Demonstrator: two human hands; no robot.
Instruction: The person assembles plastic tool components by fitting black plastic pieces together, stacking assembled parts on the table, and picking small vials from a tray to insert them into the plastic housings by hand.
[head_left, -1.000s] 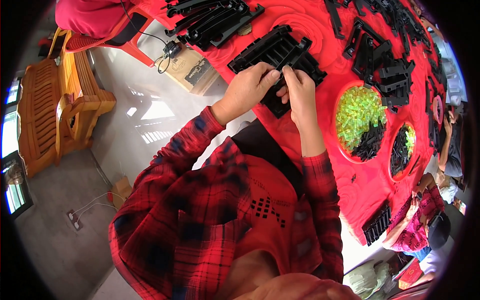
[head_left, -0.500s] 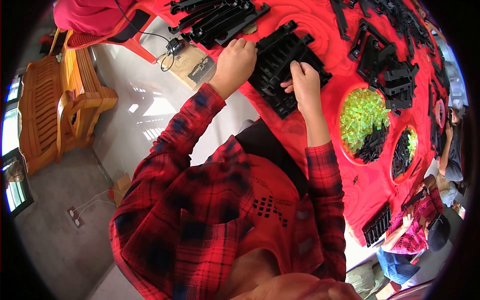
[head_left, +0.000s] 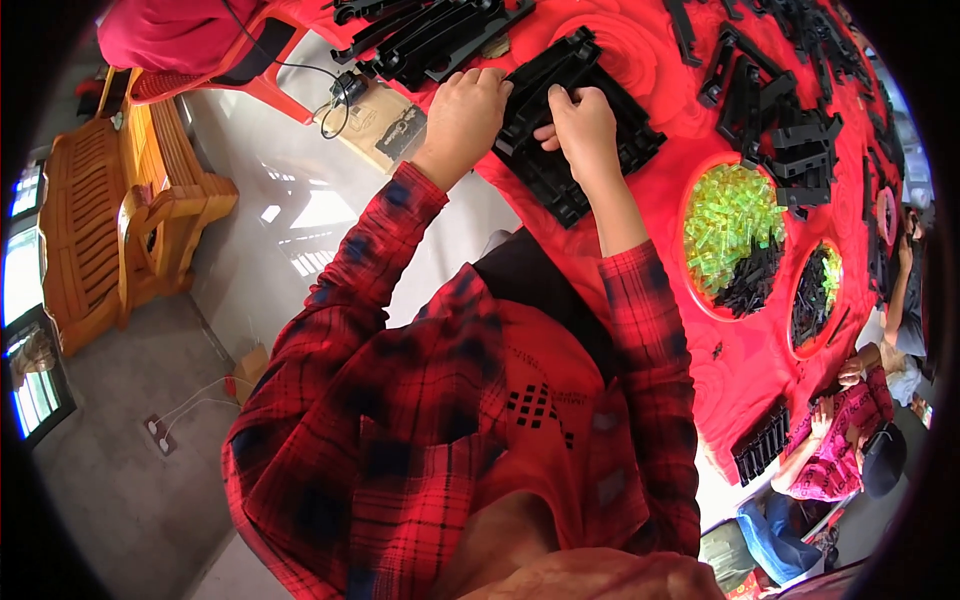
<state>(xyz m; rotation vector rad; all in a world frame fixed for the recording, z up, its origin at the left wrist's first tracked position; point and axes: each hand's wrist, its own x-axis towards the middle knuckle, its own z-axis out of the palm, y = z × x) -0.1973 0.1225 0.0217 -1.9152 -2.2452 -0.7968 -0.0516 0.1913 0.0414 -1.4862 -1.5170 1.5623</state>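
A black plastic bar [head_left: 548, 72] lies slantwise over a dark slotted rack [head_left: 632, 122] on the red-covered table. My left hand [head_left: 462, 122] has its fingers closed at the bar's near left end; the fingertips are partly hidden. Over the rack, to the right of the bar, is my right hand [head_left: 588, 132], thumb and fingers pinched together. Whatever sits in that pinch is too small or too covered to name. Beyond my left hand is a pile of similar black bars [head_left: 440, 40].
A red-rimmed bowl [head_left: 690, 262] of yellow-green and black pieces stands to the right, with a smaller bowl [head_left: 795, 335] past it. More black bars [head_left: 745, 110] lie at the far right. Co-workers [head_left: 840, 440] sit along the table. A wooden bench [head_left: 90, 230] stands at left.
My right hand has moved left and slightly away from me across the rack. My left hand has shifted slightly away from me and stays at the bar's end.
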